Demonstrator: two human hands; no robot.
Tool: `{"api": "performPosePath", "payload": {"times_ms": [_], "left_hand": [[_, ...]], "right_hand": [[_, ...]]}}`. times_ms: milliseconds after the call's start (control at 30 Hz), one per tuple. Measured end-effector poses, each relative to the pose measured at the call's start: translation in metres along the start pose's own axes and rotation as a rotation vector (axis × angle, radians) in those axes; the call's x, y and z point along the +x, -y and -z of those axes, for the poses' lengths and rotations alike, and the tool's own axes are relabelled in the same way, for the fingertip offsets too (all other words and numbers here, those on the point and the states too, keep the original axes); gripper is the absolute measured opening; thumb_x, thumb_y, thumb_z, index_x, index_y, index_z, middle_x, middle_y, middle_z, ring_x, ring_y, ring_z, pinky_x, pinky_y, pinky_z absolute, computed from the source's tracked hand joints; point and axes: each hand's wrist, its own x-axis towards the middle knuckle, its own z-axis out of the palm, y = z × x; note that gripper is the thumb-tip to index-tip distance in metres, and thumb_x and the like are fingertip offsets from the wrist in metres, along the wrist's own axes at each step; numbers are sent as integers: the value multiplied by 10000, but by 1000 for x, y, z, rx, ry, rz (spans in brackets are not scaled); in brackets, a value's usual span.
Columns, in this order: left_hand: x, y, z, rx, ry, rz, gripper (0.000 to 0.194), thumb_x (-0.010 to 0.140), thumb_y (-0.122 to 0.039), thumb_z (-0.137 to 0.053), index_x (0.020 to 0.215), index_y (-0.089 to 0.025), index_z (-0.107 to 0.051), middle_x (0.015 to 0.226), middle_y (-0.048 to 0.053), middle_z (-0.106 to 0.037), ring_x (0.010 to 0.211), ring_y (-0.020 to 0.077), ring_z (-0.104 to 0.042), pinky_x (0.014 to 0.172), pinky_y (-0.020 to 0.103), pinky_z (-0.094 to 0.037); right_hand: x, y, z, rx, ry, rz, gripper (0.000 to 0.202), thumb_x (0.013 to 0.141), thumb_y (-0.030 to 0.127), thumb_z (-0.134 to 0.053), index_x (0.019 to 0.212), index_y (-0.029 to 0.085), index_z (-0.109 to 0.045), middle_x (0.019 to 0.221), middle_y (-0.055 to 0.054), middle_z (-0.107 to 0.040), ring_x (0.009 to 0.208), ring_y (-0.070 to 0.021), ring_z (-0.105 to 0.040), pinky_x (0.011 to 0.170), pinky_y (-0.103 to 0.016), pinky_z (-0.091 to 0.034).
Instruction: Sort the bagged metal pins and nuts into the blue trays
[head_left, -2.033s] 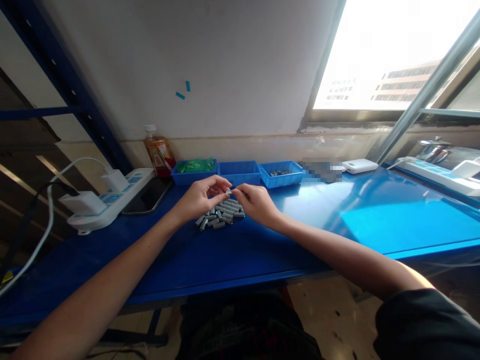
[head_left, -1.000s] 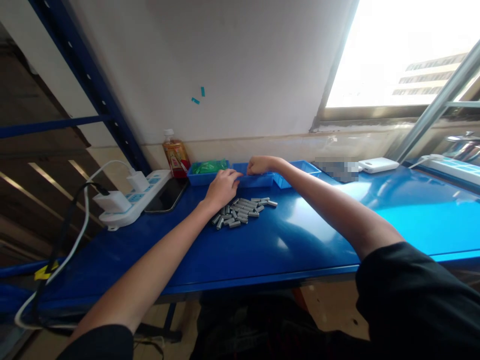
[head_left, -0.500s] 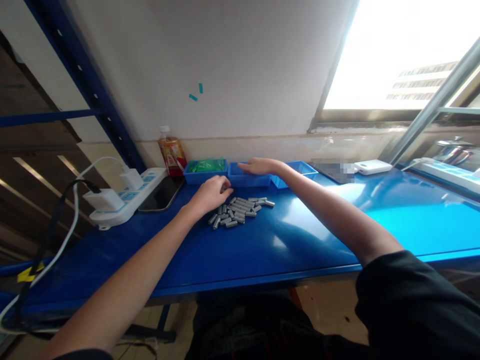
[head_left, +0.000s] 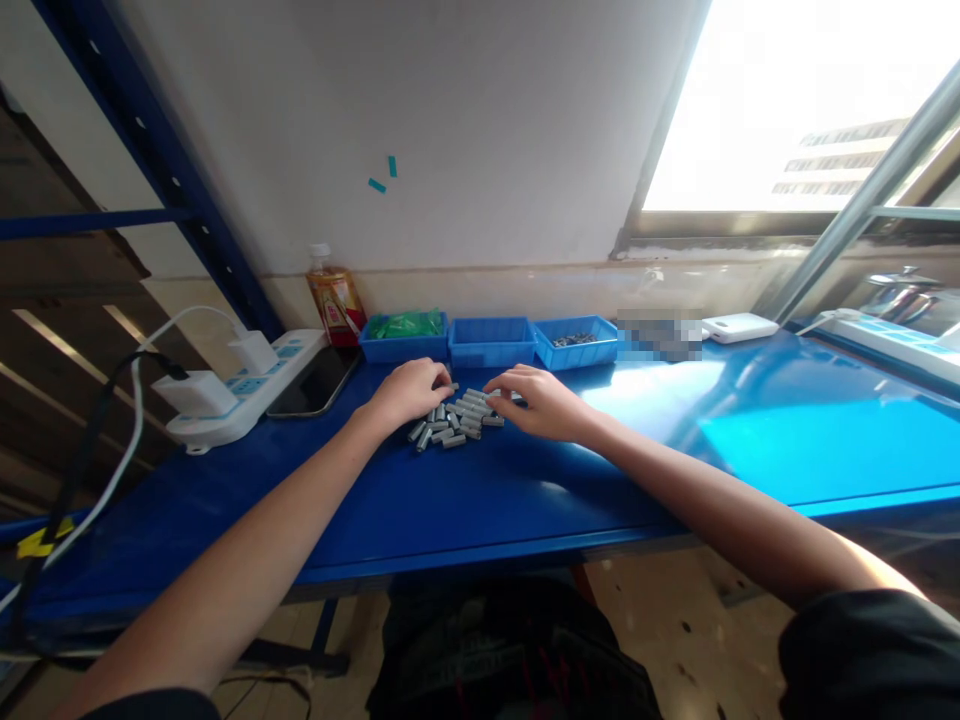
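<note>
Several short grey metal cylinders (head_left: 454, 439) lie in a loose pile on the blue table (head_left: 517, 510). At the pile's upper left, my left hand (head_left: 411, 392) has its fingers closed on a small grey cylinder (head_left: 453, 387) that shows at the fingertips. My right hand (head_left: 536, 400) is over the pile's right side, thumb and fingers apart, with the fingertips close to the cylinders. Behind the hands stand three blue bins in a row: the left bin (head_left: 403, 348) holds green pieces, the middle bin (head_left: 491, 352) looks bare inside, and the right bin (head_left: 576, 354) holds small metal parts.
A phone (head_left: 313, 385), a white power strip (head_left: 247, 400) with plugs and cables, and a drink bottle (head_left: 335, 300) are at the left. At the back right lie a blurred dark object (head_left: 664, 338) and a white device (head_left: 741, 328). The table's front edge (head_left: 480, 560) runs below.
My right hand has come back from above the middle bin to the pile's right side. My left hand remains at the pile's upper left. The view has shifted slightly.
</note>
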Motion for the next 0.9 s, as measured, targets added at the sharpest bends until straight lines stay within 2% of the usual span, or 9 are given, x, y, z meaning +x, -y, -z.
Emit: {"api": "performPosePath", "payload": {"times_ms": [133,267,367,467,600,667,767,833,900], "left_hand": [[0,-3,0,-98,-38,-13,252,807,-356,-543,839,-176,-716,901,111,-725,886,295,-662,808,369,-486],[-4,-21,3,-289,16,-112,347,889,-419,-452,977,-181,-689,946,55,-739,894,227,-680,800,303,-511],[-7,-36,3,-513,38,-188,426,905,-507,-430,1066,-163,-620,971,58,-726,899,204,-684,790,292,-531],[-8,-42,2,-716,-1,-210,468,881,-564,-462,1073,-148,-556,916,77,-716,854,211,-692,768,317,-544],[-7,-36,4,-548,-99,-182,461,935,-522,-334,1124,-155,-538,855,69,-703,819,207,-679,757,327,-528],[-6,-30,4,-456,-109,-175,399,907,-481,-411,1069,-168,-599,874,74,-700,867,228,-658,809,348,-500],[-3,-22,2,-312,-45,-183,285,806,-407,-568,962,-201,-688,975,75,-703,970,256,-623,901,357,-446],[-1,-19,2,-237,25,-172,258,779,-389,-591,930,-220,-716,995,62,-707,969,249,-625,890,329,-443],[0,-17,4,-171,83,-129,238,765,-392,-600,880,-226,-727,937,52,-720,893,239,-646,806,298,-465]], "right_hand": [[4,-1,-8,5,-11,6,249,890,283,-554,1086,153,-634,825,-54,-663,823,-188,-600,780,-306,-459],[2,-5,-11,15,-169,-9,348,858,244,-575,1192,149,-550,866,-53,-627,823,-183,-588,767,-300,-464],[2,-5,-13,42,-260,45,247,863,203,-548,1105,166,-574,862,-49,-605,797,-168,-576,741,-279,-464],[5,-1,-10,68,-312,87,151,880,188,-515,1004,177,-599,841,-50,-607,757,-155,-571,702,-261,-459],[24,-8,11,15,-299,11,139,865,279,-569,877,163,-645,761,-34,-627,679,-139,-570,650,-243,-435],[45,-20,25,-57,-252,-113,201,855,334,-585,832,154,-672,733,-33,-651,666,-140,-580,645,-242,-428],[82,-47,41,-233,-100,-300,251,840,366,-589,883,152,-714,811,-61,-705,751,-178,-625,677,-259,-436],[105,-65,44,-373,133,-372,263,804,351,-622,950,161,-729,928,-88,-722,835,-217,-645,700,-276,-447],[122,-78,43,-447,391,-404,277,752,322,-673,962,155,-741,981,-106,-723,871,-247,-652,705,-290,-460]]}}
